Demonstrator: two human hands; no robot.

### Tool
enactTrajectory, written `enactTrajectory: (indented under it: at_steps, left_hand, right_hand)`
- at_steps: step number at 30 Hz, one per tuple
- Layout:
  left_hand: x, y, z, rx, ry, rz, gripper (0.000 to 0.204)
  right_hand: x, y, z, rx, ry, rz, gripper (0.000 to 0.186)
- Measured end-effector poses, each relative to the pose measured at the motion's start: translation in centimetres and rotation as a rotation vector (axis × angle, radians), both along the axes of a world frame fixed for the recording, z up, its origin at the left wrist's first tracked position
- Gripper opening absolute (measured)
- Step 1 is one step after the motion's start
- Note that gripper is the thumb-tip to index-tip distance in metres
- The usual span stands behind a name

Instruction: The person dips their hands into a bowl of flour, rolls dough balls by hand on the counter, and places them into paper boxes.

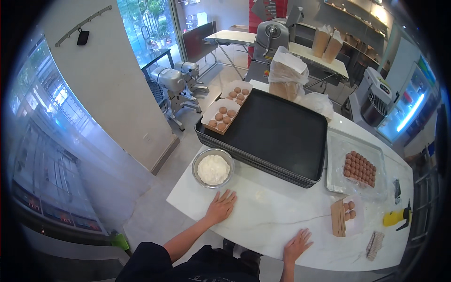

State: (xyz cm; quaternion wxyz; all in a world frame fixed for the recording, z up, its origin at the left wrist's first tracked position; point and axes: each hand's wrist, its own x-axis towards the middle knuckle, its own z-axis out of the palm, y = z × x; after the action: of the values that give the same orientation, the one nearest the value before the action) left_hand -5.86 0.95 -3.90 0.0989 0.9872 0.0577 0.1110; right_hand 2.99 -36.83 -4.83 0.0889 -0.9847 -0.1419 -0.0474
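Note:
My left hand (221,207) lies flat on the white marble table (268,210), fingers spread, holding nothing. Just beyond its fingertips stands a metal bowl (194,176) heaped with white powder (213,169). Further right, my right hand (297,245) also rests palm down near the table's front edge, its fingers apart. To the right of that hand is an opened cardboard box (338,218) with several brown balls (349,210) beside the brown panel. A stack of black baking trays (277,131) fills the table's middle, beyond both hands.
Two boxes of brown balls (221,119) sit on the trays' left edge. At the right are a metal tray (336,176) with many brown balls (360,168), a yellow spray bottle (394,217) and a folded cloth (374,246). Stand mixers (169,81) and a dough sheeter (272,40) stand behind.

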Motion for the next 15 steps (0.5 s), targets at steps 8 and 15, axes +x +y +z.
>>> enactTrajectory:
  at_steps: [8,15]
  left_hand:
    - [2.8,-3.3,-0.6,-0.11,-0.076,-0.128,0.041]
    - [2.7,1.0,-1.3,0.043,-0.003,0.0,0.041]
  right_hand:
    - [-1.0,2.5,-1.3,0.201,-0.037,0.08,0.055]
    - [2.2,2.7,1.8,0.117,-0.155,-0.017,0.049]
